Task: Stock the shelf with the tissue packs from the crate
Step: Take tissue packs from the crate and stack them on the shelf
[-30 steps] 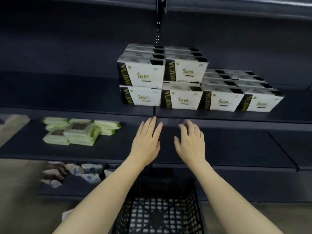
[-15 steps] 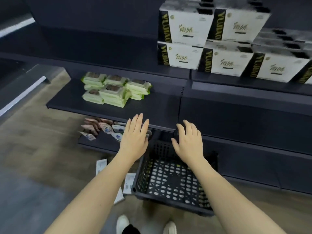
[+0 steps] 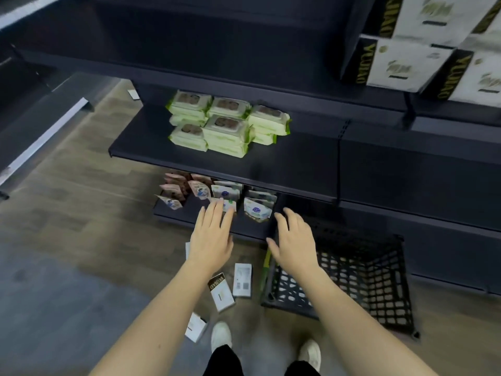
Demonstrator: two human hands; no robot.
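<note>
On upper shelf (image 3: 244, 85), tissue packs (image 3: 393, 63) marked YUHAO; left hand (image 3: 211, 237), right hand (image 3: 294, 241) fingers spread, empty, above crate (image 3: 379, 299)

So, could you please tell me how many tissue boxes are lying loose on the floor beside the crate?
3: one box nearest the crate, one angled just left of it, one by the left shoe. A white edge under the left hand may be another.

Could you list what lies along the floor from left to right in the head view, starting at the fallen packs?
Tilted tissue pack → black-ended tissue pack → white tissue pack → empty black crate. Both open hands, left hand and right hand, hover above them, holding nothing.
</note>
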